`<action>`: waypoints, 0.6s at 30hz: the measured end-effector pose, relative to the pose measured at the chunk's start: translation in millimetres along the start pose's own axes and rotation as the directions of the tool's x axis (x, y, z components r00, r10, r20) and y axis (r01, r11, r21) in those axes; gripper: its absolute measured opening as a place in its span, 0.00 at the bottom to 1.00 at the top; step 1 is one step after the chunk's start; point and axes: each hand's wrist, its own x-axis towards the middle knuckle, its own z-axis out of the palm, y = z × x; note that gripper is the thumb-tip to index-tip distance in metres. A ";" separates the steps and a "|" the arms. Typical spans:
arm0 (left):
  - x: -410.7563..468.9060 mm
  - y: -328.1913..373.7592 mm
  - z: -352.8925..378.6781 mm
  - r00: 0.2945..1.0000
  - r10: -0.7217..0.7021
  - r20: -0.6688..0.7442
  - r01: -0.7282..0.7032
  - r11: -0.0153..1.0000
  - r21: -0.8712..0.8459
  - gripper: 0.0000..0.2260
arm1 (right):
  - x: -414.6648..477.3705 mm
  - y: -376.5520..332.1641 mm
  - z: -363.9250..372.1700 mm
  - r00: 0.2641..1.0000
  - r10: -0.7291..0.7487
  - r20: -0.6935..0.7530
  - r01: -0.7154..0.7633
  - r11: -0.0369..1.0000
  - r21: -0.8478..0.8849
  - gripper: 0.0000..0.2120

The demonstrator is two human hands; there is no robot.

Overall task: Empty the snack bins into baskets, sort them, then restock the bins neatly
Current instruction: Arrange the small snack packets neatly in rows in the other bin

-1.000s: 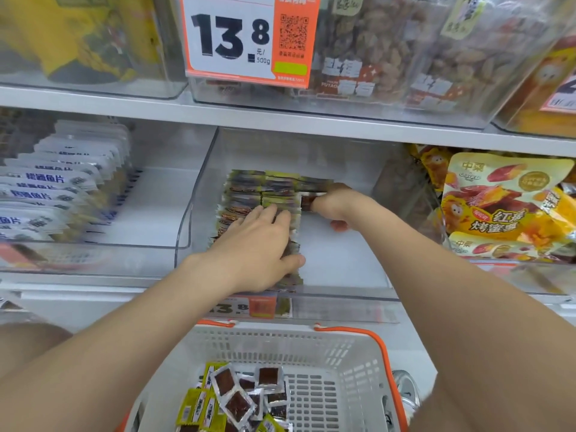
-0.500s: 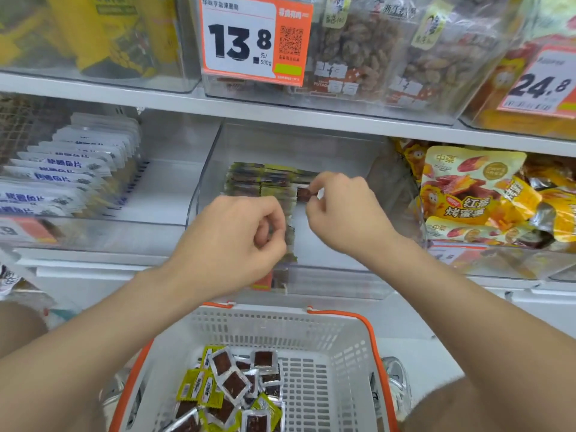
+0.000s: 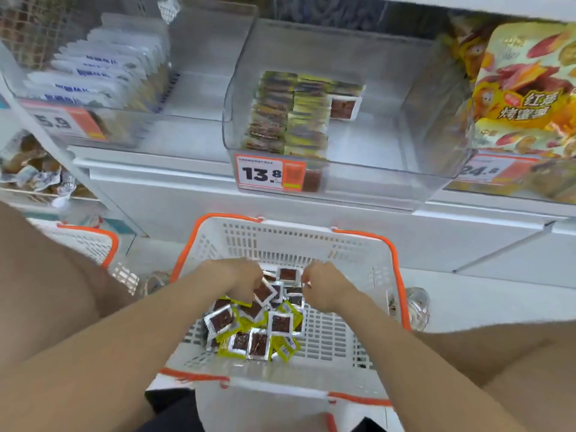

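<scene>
The white basket with orange rim (image 3: 358, 244) stands below the shelf and holds a heap of small square snack packets (image 3: 258, 325), clear-fronted with yellow-green backs. My left hand (image 3: 237, 280) is down in the basket, its fingers curled on a tilted packet (image 3: 264, 293) at the top of the heap. My right hand (image 3: 322, 286) hovers beside it with fingers curled next to another packet (image 3: 287, 273); blur hides whether it holds anything. In the clear bin (image 3: 389, 169) above, packets stand in neat rows (image 3: 290, 113) at the left side.
A price tag reading 13.8 (image 3: 269, 174) hangs on the bin front. A bin of white packets (image 3: 103, 73) is at left, yellow sweet-potato bags (image 3: 526, 101) at right. A second basket (image 3: 90, 244) sits at lower left.
Both hands have left the clear bin and dropped down into the basket. The view has tilted downward, so the basket now fills the middle.
</scene>
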 end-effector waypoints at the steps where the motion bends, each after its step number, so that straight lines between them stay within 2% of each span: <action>1: 7.8 -2.2 10.8 0.999 -0.017 -0.029 0.015 0.997 -0.073 0.08 | 9.5 5.3 14.3 1.000 0.022 0.017 -0.022 1.000 0.021 0.15; 3: 23.2 -8.0 35.8 0.995 -0.082 -0.056 0.071 0.980 -0.187 0.20 | 25.1 12.8 40.7 0.998 0.048 0.046 -0.049 0.998 0.029 0.16; 4: 30.6 -10.5 47.9 0.993 -0.106 -0.058 0.092 0.973 -0.210 0.22 | 32.4 15.0 53.3 0.996 0.064 0.064 -0.066 0.998 0.024 0.14; 6: 46.2 -14.0 65.3 0.988 -0.119 -0.096 0.100 0.977 -0.187 0.20 | 49.1 17.7 75.8 0.992 0.115 0.056 -0.116 0.993 0.014 0.12; 8: 62.5 -14.1 70.5 0.981 -0.109 -0.160 0.082 0.982 -0.168 0.17 | 66.6 18.7 93.3 0.980 0.201 0.015 -0.201 0.976 0.079 0.11; 10: 80.9 -10.6 72.8 0.966 -0.090 -0.241 0.048 0.984 -0.173 0.20 | 82.6 20.4 107.1 0.967 0.254 -0.008 -0.251 0.959 0.128 0.18; 12: 100.8 -5.0 77.1 0.955 -0.080 -0.285 0.020 0.978 -0.206 0.27 | 97.5 23.7 118.3 0.984 0.175 -0.025 -0.173 0.982 0.082 0.33; 14: 117.5 3.2 83.8 0.953 -0.053 -0.297 -0.013 0.976 -0.215 0.33 | 108.5 26.3 123.1 0.999 0.016 -0.041 -0.016 1.000 -0.013 0.44; 16: 129.2 10.6 90.0 0.957 -0.029 -0.290 -0.007 0.993 -0.122 0.37 | 119.7 31.2 127.7 0.997 -0.083 -0.006 0.082 0.992 -0.098 0.48; 18: 134.9 14.6 94.8 0.960 -0.027 -0.280 0.011 0.998 -0.059 0.38 | 129.9 37.1 133.6 0.996 -0.092 0.021 0.094 0.989 -0.119 0.49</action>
